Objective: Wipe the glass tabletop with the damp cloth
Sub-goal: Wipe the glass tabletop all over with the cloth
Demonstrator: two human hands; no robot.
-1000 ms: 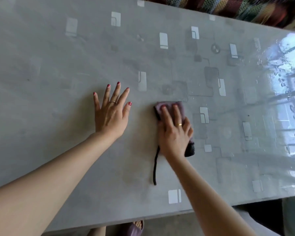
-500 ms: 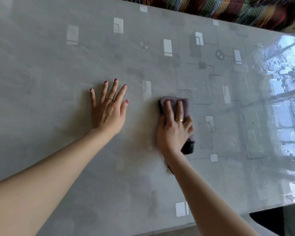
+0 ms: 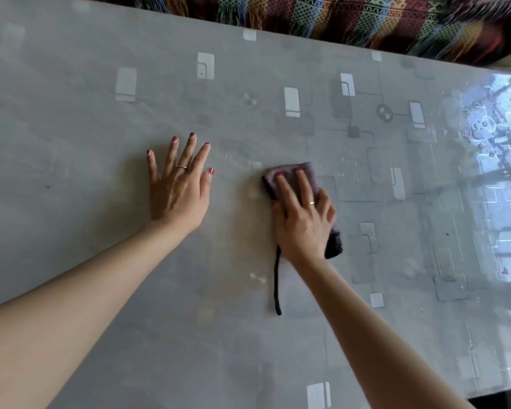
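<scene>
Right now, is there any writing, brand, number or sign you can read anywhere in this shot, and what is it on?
None: no words, numbers or brand marks can be read.
Glass tabletop: only pale rectangles, lines and a small circle motif, pattern rather than text.
Cloth under the right hand: no label shows.
Woven blanket beyond the table: geometric bands, blurred, no letters.
Left hand: plain ring, no engraving visible.

Desk (image 3: 86,119): grey glass top printed with pale rectangles and thin dark lines, window glare on its right part.
Cloth (image 3: 292,178): folded, purplish, flat on the desk near the middle, a dark strap (image 3: 277,284) trailing from it toward the near edge.
Left hand (image 3: 179,190): flat on the desk, fingers spread.
Right hand (image 3: 303,219): pressing on the cloth.
</scene>
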